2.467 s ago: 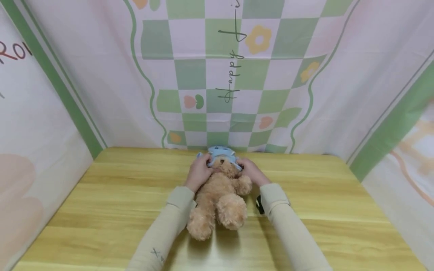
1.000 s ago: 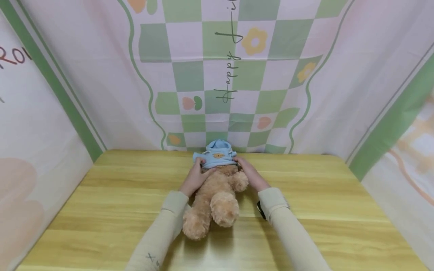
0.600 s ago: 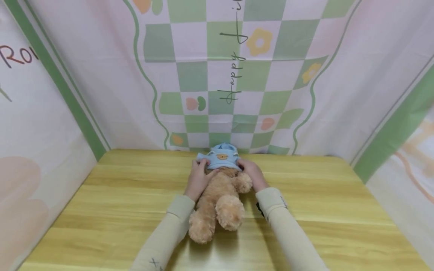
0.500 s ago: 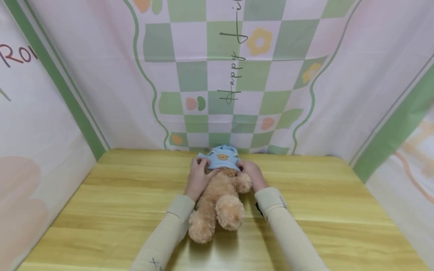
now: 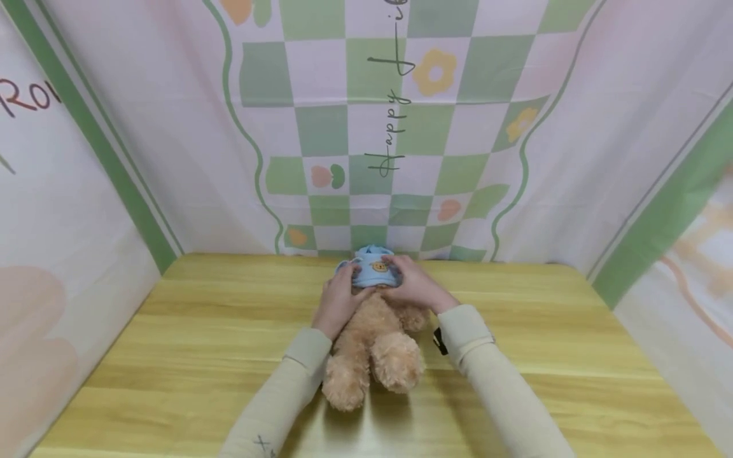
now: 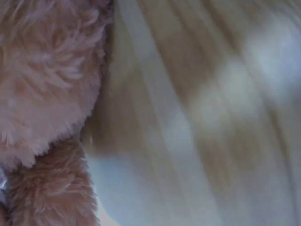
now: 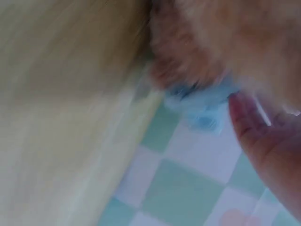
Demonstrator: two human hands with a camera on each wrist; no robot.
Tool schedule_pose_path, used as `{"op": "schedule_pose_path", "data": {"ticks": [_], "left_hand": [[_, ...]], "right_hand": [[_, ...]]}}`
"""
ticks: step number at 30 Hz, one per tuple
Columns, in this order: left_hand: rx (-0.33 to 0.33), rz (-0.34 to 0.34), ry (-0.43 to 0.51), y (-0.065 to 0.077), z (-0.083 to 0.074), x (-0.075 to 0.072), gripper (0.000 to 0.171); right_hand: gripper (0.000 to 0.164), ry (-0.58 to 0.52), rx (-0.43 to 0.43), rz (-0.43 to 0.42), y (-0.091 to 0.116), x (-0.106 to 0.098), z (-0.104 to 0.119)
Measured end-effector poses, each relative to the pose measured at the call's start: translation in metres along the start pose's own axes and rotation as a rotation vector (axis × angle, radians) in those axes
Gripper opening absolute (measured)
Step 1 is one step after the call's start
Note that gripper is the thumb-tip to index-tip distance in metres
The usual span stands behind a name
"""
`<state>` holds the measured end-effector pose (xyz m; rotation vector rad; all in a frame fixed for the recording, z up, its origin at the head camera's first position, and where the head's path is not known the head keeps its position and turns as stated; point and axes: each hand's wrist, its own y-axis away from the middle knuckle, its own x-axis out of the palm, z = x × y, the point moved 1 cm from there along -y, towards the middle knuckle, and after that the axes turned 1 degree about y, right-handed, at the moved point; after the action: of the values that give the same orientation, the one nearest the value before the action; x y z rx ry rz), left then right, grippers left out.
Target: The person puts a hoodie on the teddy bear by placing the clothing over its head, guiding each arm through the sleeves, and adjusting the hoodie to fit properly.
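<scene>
Teddy bear of light-brown, curly plush [image 5: 371, 321], lying on a yellow wood-grain surface [image 5: 200, 343], near its far edge and about midway across. Long axis running away from the person; both feet point towards the wearer, soles largely turned to the head camera, head end towards the backdrop. Small light-blue cloth garment [image 5: 371, 275] with drawn hood, fitted over the head end like a sack; head hidden from view, hood end pointing away. Tan bear-face patch [image 5: 380, 267] on the garment, facing up. Left hand [image 5: 336, 299]: fingers curled on the garment's left edge, thumb along its near hem. Right hand [image 5: 418, 285]: fingers bent over the garment's right side, thumb at the hem close to the left thumb; contact with blue cloth and fur blurred in the right wrist view. Pale beige sleeves [image 5: 275, 394], cuffs folded; black item [image 5: 439, 341] at the right cuff. Hanging fabric backdrop [image 5: 372, 127], green-and-white checks with lettering, flowers and hearts, standing behind the surface.
</scene>
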<state>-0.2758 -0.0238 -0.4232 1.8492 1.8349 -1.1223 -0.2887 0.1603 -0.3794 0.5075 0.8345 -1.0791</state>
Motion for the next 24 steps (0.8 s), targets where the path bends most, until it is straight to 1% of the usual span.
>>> {"op": "schedule_pose_path", "data": {"ticks": [2,4,6,8,10,11,13,15,17,19,21,22,24], "left_hand": [[0.024,0.038,0.007,0.000,0.002,-0.003,0.052],[0.041,0.096,0.010,-0.001,0.004,-0.009,0.052],[0.061,0.154,0.004,-0.002,0.007,-0.018,0.048],[0.079,0.205,0.001,-0.003,0.009,-0.029,0.042],[0.109,0.230,-0.014,-0.004,0.012,-0.038,0.033],[0.137,0.233,-0.029,-0.004,0.013,-0.041,0.029],[0.183,0.239,-0.043,-0.005,0.014,-0.046,0.025],[0.236,0.247,-0.060,-0.005,0.014,-0.048,0.025],[0.266,0.281,-0.061,-0.005,0.014,-0.048,0.030],[0.276,0.323,-0.050,-0.006,0.013,-0.046,0.038],[0.269,0.367,-0.031,-0.007,0.013,-0.042,0.046],[0.263,0.377,-0.022,-0.007,0.013,-0.039,0.049],[0.261,0.376,-0.003,-0.007,0.014,-0.034,0.050]], "right_hand": [[0.073,0.064,-0.015,0.041,-0.003,0.003,0.008],[0.071,0.100,-0.021,0.054,-0.004,0.005,0.013],[0.067,0.116,-0.025,0.040,-0.004,0.007,0.014],[0.064,0.109,-0.020,0.025,-0.003,0.008,0.013],[0.062,0.107,-0.022,0.013,-0.002,0.008,0.011],[0.062,0.100,-0.022,0.011,-0.002,0.008,0.009],[0.062,0.087,-0.025,0.009,0.000,0.008,0.007],[0.062,0.075,-0.038,0.011,0.001,0.007,0.004],[0.061,0.066,-0.057,0.013,0.002,0.006,0.002],[0.062,0.044,-0.062,0.015,0.003,0.006,-0.001],[0.062,0.026,-0.069,0.012,0.004,0.006,-0.004],[0.063,0.011,-0.068,0.008,0.005,0.006,-0.006],[0.063,-0.024,-0.066,-0.002,0.006,0.008,-0.009]]}}
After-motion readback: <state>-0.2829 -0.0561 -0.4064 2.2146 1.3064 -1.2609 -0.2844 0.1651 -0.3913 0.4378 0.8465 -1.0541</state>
